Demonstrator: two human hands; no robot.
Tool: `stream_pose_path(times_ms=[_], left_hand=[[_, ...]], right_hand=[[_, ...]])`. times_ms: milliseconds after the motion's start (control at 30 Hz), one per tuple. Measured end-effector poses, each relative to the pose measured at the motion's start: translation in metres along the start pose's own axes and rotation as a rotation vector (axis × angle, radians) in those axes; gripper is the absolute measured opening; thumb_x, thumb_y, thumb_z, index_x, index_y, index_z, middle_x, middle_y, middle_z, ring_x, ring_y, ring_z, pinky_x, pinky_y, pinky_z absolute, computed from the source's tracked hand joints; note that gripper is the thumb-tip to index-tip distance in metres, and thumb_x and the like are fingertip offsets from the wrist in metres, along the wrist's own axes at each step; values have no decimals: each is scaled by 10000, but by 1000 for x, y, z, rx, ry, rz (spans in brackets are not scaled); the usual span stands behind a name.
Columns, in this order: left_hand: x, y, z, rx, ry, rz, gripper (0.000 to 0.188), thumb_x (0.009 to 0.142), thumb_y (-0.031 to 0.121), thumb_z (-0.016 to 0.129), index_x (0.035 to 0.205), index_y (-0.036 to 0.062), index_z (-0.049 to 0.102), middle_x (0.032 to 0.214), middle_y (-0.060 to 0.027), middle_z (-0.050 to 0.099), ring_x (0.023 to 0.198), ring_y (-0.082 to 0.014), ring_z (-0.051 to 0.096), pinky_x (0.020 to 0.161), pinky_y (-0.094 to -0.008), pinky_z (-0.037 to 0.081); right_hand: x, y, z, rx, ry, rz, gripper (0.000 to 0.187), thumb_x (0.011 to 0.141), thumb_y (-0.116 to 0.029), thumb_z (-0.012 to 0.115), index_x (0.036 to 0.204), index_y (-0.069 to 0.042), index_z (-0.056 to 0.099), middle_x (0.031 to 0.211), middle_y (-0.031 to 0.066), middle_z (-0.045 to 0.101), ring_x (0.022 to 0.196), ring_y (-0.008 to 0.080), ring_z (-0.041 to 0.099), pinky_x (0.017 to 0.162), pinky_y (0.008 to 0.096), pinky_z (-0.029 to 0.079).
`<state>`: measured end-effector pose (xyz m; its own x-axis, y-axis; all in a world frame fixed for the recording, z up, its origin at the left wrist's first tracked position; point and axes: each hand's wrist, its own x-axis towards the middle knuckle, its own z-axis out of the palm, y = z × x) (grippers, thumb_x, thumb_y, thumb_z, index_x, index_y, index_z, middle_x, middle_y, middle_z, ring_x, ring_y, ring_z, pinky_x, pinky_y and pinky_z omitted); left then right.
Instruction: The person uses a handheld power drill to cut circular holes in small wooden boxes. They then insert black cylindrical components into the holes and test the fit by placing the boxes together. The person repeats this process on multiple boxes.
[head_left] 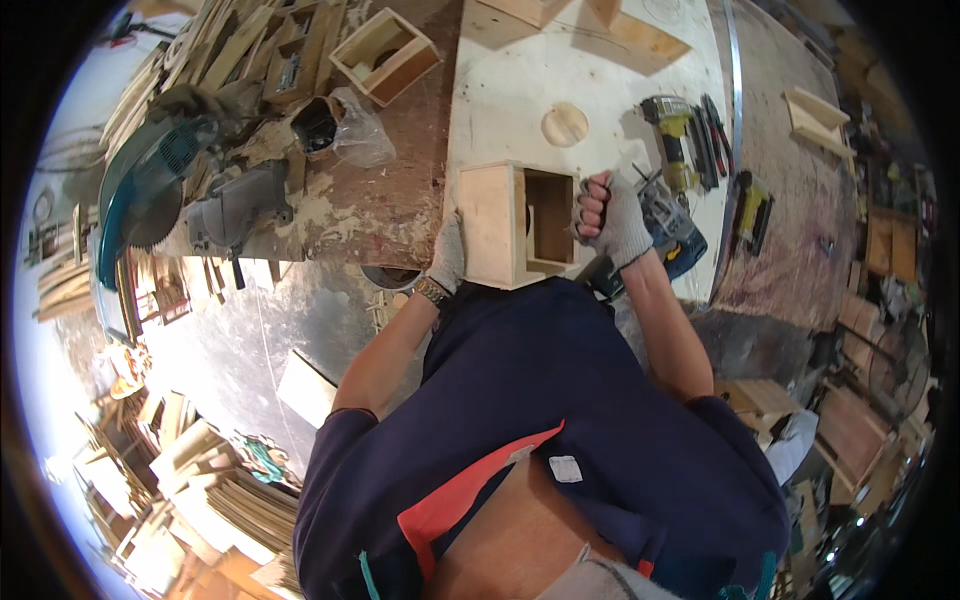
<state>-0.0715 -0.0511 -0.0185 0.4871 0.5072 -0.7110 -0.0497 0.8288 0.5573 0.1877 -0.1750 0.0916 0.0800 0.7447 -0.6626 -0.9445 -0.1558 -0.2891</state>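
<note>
A small pale wooden box (490,225) stands at the near edge of the bench against my body, its open side facing right. My left hand (449,255), in a grey knit glove that leaves the fingertips bare, presses round the box's left side. Close to the box's right rim, my right hand (612,215) is closed in a fist, gloved the same way; what it holds, if anything, is hidden. Just right of that hand lies a dark blue jigsaw (682,240). Beyond the box is a round wooden disc (565,124) on the pale board.
A yellow-green nail gun (675,145) and pliers (717,135) lie at the right, with another nail gun (752,212) farther over. On the left are a teal circular saw (150,190), a plastic bag (362,130) and another open box (388,58). Wood offcuts (230,510) pile up at lower left.
</note>
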Motion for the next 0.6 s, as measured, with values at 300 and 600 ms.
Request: stream_pose_path(times_ms=[300,600], left_hand=[[5,-1,-27,-95,-180,-39,679,1107,530,299,1528,9,404,1462,-177,554,1274,-320,600,1103,-466,507],[5,2,-24,15,-187,51,690,1085,550,339,1509,14,438,1420,-196,582,1233,-354,623,1074,-468,526]], right_hand=[[52,76,38,118,189,235,396,997,-392,468,654,-239,343,531,-81,252,401,118,182,374,290,154],[26,46,45,8,235,120,367,944,-344,496,640,-230,325,554,-66,274,428,131,198,412,306,194]])
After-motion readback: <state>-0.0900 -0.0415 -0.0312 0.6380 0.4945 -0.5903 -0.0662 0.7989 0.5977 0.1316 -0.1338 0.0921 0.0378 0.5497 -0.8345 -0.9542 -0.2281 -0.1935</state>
